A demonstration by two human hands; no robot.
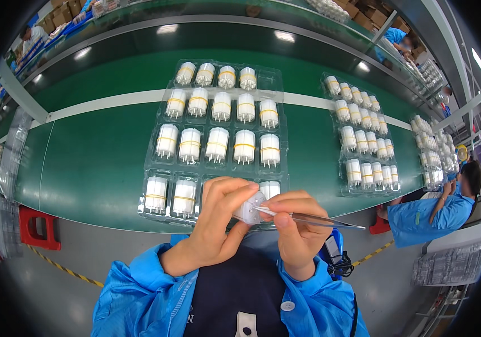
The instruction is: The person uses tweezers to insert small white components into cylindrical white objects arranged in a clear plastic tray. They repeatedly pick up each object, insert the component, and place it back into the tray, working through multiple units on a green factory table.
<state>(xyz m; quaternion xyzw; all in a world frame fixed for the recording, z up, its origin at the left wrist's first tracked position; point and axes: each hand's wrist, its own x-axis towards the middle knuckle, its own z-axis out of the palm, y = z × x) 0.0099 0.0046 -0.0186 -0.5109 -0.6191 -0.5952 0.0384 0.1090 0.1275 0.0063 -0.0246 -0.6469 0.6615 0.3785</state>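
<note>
Plainly, the left hand [218, 219] grips a round white part [247, 212]; the right hand [299, 229] pinches tweezers [322, 220] (pointing toward 9 o'clock).

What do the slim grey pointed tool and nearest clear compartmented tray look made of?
Slim grey pointed tool: probably polished metal, judging by its sheen; its white tip could be plastic or ceramic. Clear compartmented tray: likely thin, glossy plastic, since the green surface shows through and its edges glint.

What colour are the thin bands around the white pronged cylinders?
The thin bands are yellow, best seen in the head view.
</note>
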